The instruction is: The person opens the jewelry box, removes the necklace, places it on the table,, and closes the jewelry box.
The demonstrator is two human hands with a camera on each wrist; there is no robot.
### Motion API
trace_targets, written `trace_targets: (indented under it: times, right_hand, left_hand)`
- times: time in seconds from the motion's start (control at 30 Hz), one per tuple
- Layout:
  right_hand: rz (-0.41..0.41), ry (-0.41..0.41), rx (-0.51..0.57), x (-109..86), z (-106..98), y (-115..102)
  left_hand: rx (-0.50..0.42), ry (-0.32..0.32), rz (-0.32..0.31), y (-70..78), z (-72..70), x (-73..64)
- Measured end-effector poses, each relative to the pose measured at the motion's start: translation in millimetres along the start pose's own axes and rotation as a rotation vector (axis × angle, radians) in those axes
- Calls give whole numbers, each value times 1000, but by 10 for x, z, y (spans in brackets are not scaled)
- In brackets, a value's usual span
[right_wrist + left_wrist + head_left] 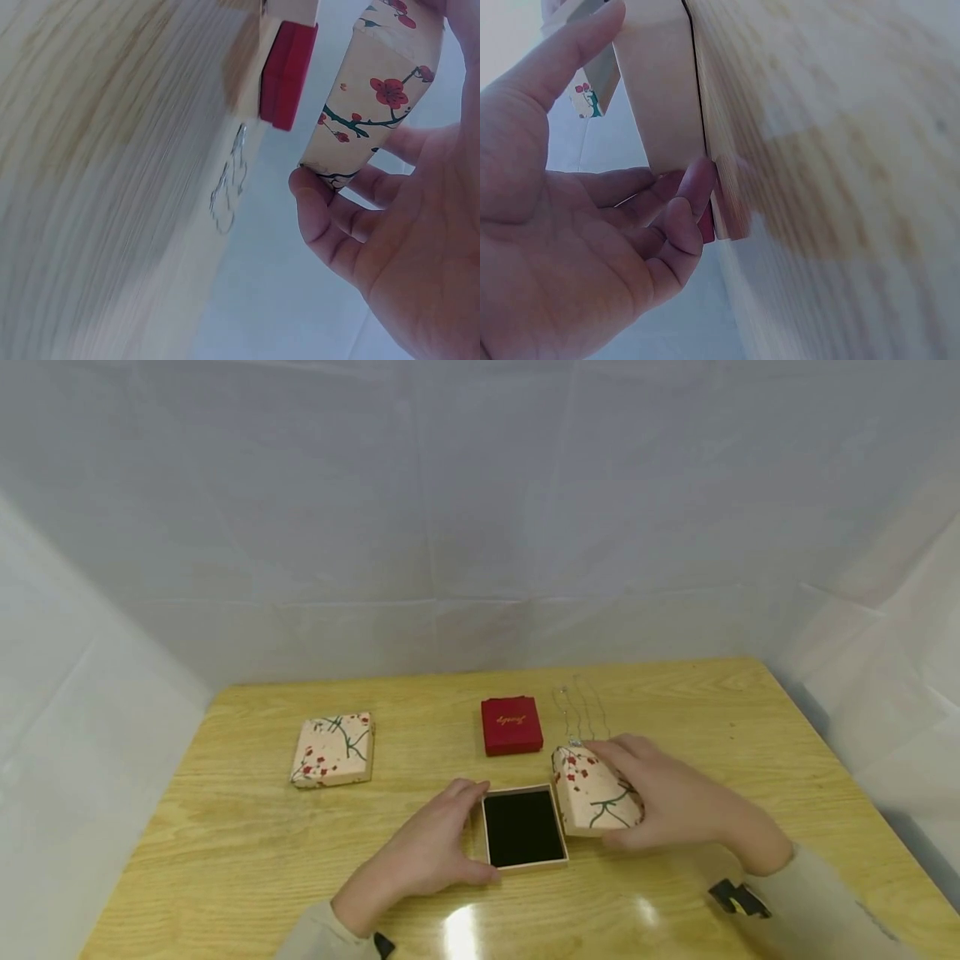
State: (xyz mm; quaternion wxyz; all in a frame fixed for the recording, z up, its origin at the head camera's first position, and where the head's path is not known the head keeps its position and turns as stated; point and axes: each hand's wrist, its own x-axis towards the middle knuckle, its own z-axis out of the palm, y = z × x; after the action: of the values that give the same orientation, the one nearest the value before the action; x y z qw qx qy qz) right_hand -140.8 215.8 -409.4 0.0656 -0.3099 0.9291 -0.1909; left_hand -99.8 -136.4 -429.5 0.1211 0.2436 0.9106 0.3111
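The bottom of a small jewelry box (522,827), pale-sided with a black pad inside, sits on the table. My left hand (429,843) grips it by its near and far edges, and the left wrist view shows its plain side (660,82) between thumb and fingers. Just to the right, my right hand (667,793) holds the box lid (592,793), cream with red blossoms and green branches. This lid is tilted and above the table in the right wrist view. Behind it lies a thin silver necklace (579,706), its near end close to the lid's far edge.
Beyond the box bottom stands a red box (512,725) with gold lettering. Another blossom-patterned box (333,750) rests at the left of the wooden table (225,860). White sheeting (480,527) hangs behind and along both sides.
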Motion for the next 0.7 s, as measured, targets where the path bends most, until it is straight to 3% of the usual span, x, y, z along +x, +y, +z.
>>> trace_targets:
  times: [0.3, 0.7]
  right_hand:
    - [-68, 0, -25, 116, 36, -164]
    - [-76, 0, -51, 250, 154, -346]
  left_hand:
    - [-5, -4, -15, -28, 19, 14]
    - [-8, -2, -20, -19, 17, 14]
